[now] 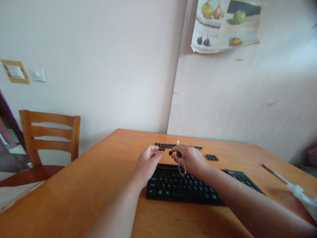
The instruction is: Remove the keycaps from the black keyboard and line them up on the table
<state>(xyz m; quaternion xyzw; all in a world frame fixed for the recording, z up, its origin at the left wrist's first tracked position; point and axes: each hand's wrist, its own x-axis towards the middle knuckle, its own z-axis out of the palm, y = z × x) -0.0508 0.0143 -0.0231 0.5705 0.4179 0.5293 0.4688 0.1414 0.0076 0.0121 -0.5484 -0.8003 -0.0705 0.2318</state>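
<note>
A black keyboard point(188, 186) lies on the wooden table, its upper rows partly hidden by my hands. My right hand point(192, 158), above the keyboard, is closed on a wire keycap puller point(182, 168) whose thin loops stick out above and below the fingers. A small black keycap point(170, 153) shows at the tips of the thumb and index finger of that hand. My left hand point(148, 163) hovers at the keyboard's upper left corner, fingers half curled and apart from the thumb, with nothing visible in it. Behind the hands, loose keycaps point(168, 145) are laid out in rows.
A smaller group of keycaps point(212, 157) lies to the right, behind the keyboard. Farther right is a thin stick point(276, 173) with whitish material at its near end. A wooden chair point(51, 134) stands at left; a wall point(123, 66) borders the table's far side.
</note>
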